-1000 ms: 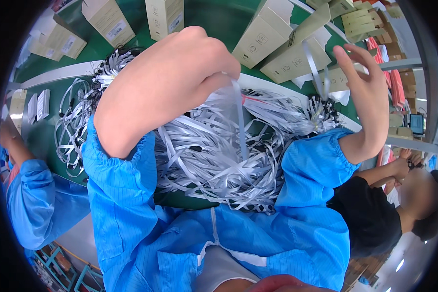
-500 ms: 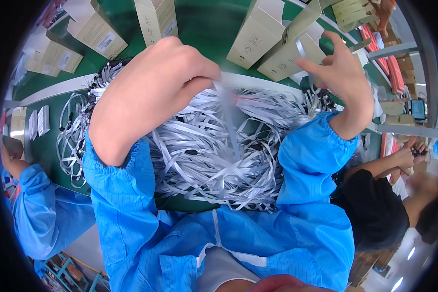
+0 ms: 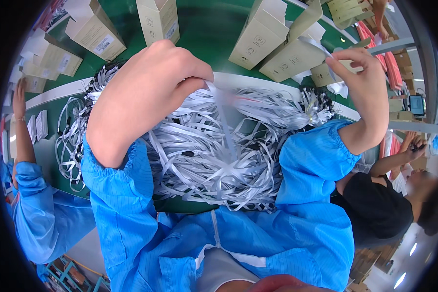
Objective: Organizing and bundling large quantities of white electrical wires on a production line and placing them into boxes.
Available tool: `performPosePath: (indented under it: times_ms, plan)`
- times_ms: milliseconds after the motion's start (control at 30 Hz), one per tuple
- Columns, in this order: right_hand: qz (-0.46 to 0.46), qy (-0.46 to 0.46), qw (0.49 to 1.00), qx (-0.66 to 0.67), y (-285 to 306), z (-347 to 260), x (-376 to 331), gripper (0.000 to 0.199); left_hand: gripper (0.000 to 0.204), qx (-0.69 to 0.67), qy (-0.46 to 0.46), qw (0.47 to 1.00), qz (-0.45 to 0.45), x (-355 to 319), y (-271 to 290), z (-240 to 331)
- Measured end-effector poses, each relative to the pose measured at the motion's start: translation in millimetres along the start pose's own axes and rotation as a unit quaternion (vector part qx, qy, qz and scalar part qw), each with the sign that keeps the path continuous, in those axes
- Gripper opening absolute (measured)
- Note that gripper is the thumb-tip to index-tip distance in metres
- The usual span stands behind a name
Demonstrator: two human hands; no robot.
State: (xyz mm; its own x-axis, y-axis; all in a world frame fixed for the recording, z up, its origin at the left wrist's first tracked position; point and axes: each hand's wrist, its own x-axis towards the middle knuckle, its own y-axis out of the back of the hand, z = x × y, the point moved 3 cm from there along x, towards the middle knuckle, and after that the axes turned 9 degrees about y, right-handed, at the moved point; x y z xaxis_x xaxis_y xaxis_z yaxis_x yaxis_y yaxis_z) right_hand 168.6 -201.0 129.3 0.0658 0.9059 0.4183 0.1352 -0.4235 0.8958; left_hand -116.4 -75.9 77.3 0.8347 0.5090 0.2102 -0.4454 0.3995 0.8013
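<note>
My left hand (image 3: 155, 82) is closed in a pinch over the middle of the table, and a flat pale-grey strap (image 3: 224, 126) hangs from its fingertips. Below it spreads a big tangled heap of the same straps (image 3: 199, 155), with dark ends bunched at the far left and far right. At the upper right, beside an open cream carton (image 3: 287, 62), my right hand (image 3: 367, 82) pinches a narrow white strap (image 3: 322, 48). Part of that strap lies against the carton's opening; where its other end goes is hidden.
More tall open cream cartons (image 3: 258, 39) stand along the far side of the green table (image 3: 204, 34). Small white pieces (image 3: 41, 124) lie at the left. A person in blue (image 3: 48, 214) works on the left, another in black (image 3: 374, 209) on the right.
My right hand has moved right and its fingers have closed on the white strap. My left hand has shifted slightly left. The co-worker on the left has reached forward.
</note>
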Motion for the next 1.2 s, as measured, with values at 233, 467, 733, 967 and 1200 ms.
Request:
performPosePath:
  times_ms: [233,467,733,967,1200]
  plan:
    - [0.162,-0.143,0.968,0.127,13.2,15.2,4.1,0.021,0.015,0.007,-0.013,1.0,-0.004,1.7,2.4,1.3]
    - [0.104,-0.161,0.929,0.316,-18.7,35.4,22.2,0.021,0.018,-0.015,-0.003,1.0,-0.018,3.3,2.2,3.2]
    - [-0.059,-0.102,0.974,0.193,-50.9,80.8,18.5,0.019,0.021,-0.009,-0.003,1.0,-0.026,1.3,4.1,8.5]
    - [-0.054,-0.092,0.989,0.104,-7.1,54.4,-1.9,0.023,0.016,-0.036,-0.019,0.999,0.006,5.4,3.1,8.7]
    - [0.041,-0.12,0.985,0.121,14.1,12.8,-10.8,0.028,0.021,-0.036,-0.022,0.999,0.028,0.0,9.7,12.7]
